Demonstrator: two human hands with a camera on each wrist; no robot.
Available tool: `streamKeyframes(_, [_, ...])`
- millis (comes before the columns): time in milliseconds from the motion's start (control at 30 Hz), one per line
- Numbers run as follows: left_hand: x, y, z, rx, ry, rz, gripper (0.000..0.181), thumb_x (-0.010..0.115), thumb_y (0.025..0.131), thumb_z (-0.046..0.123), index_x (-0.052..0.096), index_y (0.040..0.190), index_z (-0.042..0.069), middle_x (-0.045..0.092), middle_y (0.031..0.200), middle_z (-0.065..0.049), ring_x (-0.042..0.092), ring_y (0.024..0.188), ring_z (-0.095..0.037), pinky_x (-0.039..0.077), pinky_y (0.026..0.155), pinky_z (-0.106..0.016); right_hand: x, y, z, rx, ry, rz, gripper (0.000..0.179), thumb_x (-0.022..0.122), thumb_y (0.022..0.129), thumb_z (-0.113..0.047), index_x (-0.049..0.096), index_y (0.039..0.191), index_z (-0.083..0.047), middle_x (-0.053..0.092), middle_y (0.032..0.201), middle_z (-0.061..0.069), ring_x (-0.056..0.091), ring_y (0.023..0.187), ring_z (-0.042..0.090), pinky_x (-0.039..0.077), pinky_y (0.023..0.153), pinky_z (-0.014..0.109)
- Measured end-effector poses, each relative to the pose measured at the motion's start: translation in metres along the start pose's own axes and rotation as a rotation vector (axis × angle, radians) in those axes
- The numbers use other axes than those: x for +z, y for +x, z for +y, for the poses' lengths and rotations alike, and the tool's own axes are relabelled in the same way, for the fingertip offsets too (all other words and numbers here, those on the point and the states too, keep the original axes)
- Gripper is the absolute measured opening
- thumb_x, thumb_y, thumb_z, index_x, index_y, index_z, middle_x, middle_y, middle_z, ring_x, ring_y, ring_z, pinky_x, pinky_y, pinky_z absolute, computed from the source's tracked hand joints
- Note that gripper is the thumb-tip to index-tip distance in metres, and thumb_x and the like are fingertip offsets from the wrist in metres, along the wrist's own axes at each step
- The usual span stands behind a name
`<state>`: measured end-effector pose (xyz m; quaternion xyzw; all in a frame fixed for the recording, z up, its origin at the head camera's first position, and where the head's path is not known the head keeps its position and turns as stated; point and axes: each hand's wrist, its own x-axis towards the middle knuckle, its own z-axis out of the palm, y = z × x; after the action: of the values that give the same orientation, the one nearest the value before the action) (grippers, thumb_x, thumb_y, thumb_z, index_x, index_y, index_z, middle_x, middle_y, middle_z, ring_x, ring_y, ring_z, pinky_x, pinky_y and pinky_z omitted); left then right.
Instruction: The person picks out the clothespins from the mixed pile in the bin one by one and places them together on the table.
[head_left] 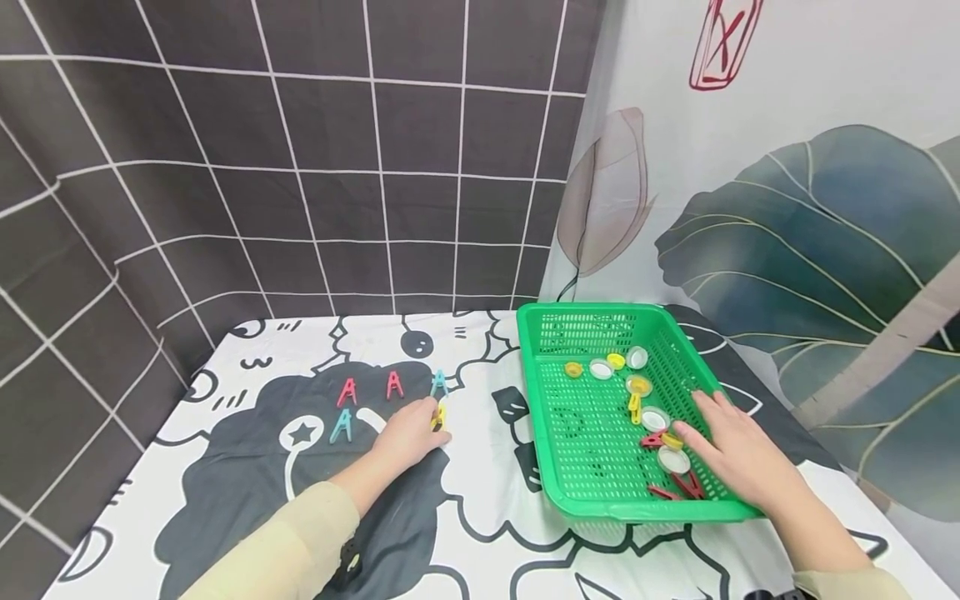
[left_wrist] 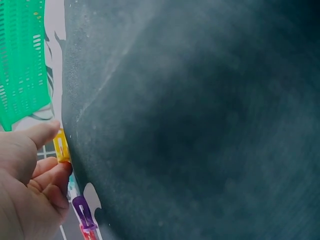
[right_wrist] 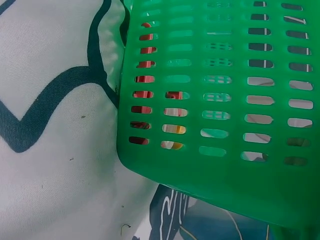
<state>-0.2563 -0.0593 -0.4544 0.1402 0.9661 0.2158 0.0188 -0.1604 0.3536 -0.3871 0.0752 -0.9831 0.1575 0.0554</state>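
Note:
My left hand (head_left: 408, 433) pinches a yellow clothespin (head_left: 438, 418) between thumb and fingers, low over the dark patch of the cloth. The left wrist view shows that clothespin (left_wrist: 61, 146) upright between thumb tip and fingertips, with a purple-looking clothespin (left_wrist: 84, 212) beyond the hand. Around it on the cloth stand red clothespins (head_left: 347, 392) and blue clothespins (head_left: 341, 425). My right hand (head_left: 738, 446) rests over the right rim of the green basket (head_left: 542, 433), fingers extended, thumb reaching inside near a yellow cap (head_left: 672, 442). In the right wrist view this hand is hidden.
Inside the basket lie several clear and yellow round caps (head_left: 602, 369), a yellow clothespin (head_left: 635, 408) and red clothespins (head_left: 690, 483). A patterned cloth (head_left: 480, 475) covers the table. Behind it hang a dark grid curtain (head_left: 315, 208) and a leaf-print curtain (head_left: 810, 225).

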Motion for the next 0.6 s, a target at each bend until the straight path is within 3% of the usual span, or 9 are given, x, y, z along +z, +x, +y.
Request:
streamKeyframes(200, [0.001,0.0,0.001,0.009,-0.029,0.017,0.032,0.075,0.078,0.027,0.056,0.092,0.006,0.05,0.071,0.0,0.047,0.063,-0.014,0.04,0.056,-0.029,-0.001,0.0,-0.001,0.001,-0.001,0.003,0.07,0.042,0.099,-0.041,0.029,0.138,0.015,0.031,0.138,0.038,0.019,0.131,0.053,0.016,0.101,0.065])
streamKeyframes(367, [-0.007,0.003,0.006,0.014,-0.069,0.053,0.033,0.075,0.078,0.03,0.055,0.087,0.005,0.048,0.067,-0.001,0.046,0.06,-0.015,0.04,0.053,-0.029,-0.001,-0.001,-0.003,0.005,-0.009,0.009,0.07,0.042,0.098,-0.042,0.03,0.137,0.016,0.031,0.137,0.038,0.02,0.13,0.053,0.018,0.101,0.065])
streamKeyframes(600, [-0.027,0.016,0.027,0.089,-0.06,0.117,0.044,0.071,0.081,0.038,0.06,0.101,0.001,0.058,0.077,-0.003,0.055,0.07,-0.018,0.049,0.066,-0.034,-0.004,0.0,-0.004,-0.001,-0.005,0.004,0.069,0.042,0.099,-0.041,0.03,0.137,0.016,0.031,0.138,0.038,0.02,0.13,0.053,0.018,0.101,0.065])
